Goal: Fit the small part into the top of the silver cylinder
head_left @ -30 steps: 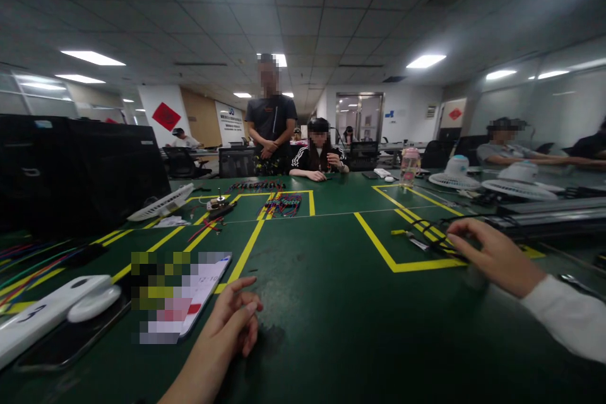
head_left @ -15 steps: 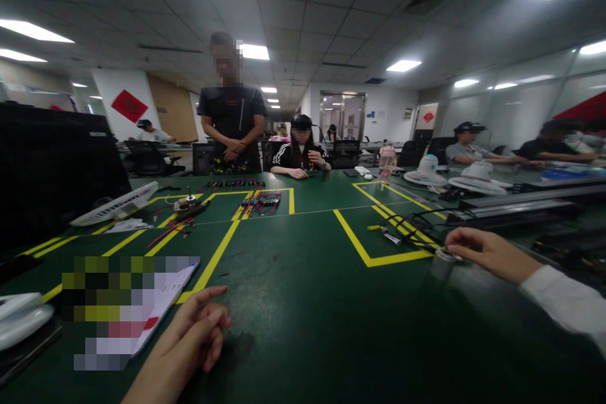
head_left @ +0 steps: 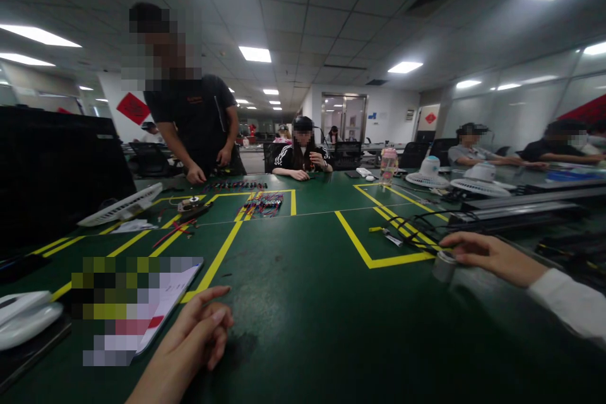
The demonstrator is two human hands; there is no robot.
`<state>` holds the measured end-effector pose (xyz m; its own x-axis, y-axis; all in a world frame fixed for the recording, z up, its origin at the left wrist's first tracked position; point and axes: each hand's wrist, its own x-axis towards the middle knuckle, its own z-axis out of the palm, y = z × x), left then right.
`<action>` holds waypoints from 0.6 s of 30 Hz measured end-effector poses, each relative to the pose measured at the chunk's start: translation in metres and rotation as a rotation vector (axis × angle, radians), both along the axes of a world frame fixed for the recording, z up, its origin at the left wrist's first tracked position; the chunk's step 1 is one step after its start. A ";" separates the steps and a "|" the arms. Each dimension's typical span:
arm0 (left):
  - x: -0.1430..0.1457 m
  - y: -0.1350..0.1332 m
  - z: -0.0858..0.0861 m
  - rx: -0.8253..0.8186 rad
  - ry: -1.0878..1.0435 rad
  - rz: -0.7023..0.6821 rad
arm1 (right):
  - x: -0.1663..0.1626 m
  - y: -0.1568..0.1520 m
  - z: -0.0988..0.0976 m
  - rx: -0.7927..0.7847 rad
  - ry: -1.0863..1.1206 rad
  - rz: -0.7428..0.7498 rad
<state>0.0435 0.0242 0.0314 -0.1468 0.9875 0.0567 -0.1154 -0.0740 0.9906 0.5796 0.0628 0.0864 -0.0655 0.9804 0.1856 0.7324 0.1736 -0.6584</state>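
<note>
My left hand [head_left: 199, 334] hovers over or rests on the green table at the lower left, beside a tablet or phone-like slab [head_left: 177, 290] that is partly blurred out. Its index finger is stretched and the others are loosely curled, with nothing in them. At the right, my right hand [head_left: 492, 255] reaches in from a white sleeve. Its fingers curve over a small grey cylinder [head_left: 444, 267] that stands on the table, thumb and index apart. Whether they touch its top is unclear. Black cables [head_left: 411, 227] lie just beyond the cylinder.
Yellow tape [head_left: 353, 240] marks zones on the table [head_left: 303, 328]. Wired parts [head_left: 262, 203] and a small motor [head_left: 189, 203] lie farther off. Metal rails [head_left: 521, 202] and white fans [head_left: 478, 180] are at the right. One person [head_left: 194, 120] leans over the far left edge; another [head_left: 303, 154] sits opposite.
The standing person has moved left and leans in, one hand lowered to the table edge. My right thumb and index finger have parted slightly near the cylinder. My left hand is almost unchanged.
</note>
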 end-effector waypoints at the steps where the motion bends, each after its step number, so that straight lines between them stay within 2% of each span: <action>1: 0.000 0.000 0.000 0.002 -0.003 -0.002 | 0.001 -0.002 -0.004 0.010 0.018 -0.027; 7: -0.003 0.004 -0.006 0.044 -0.009 -0.041 | 0.002 -0.011 -0.049 0.109 -0.007 -0.186; 11: -0.004 0.005 -0.007 0.058 0.000 -0.083 | -0.020 -0.011 -0.058 0.225 -0.124 -0.264; 15: -0.001 0.002 -0.003 0.058 0.007 -0.115 | -0.077 -0.001 -0.055 0.465 -0.131 -0.181; 18: 0.001 0.000 -0.001 0.054 0.013 -0.105 | -0.143 0.003 -0.055 0.484 -0.094 0.027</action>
<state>0.0440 0.0246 0.0302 -0.0417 0.9928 0.1118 -0.1122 -0.1159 0.9869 0.4364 0.0659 0.0316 -0.1283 0.7811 0.6111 0.7756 0.4631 -0.4289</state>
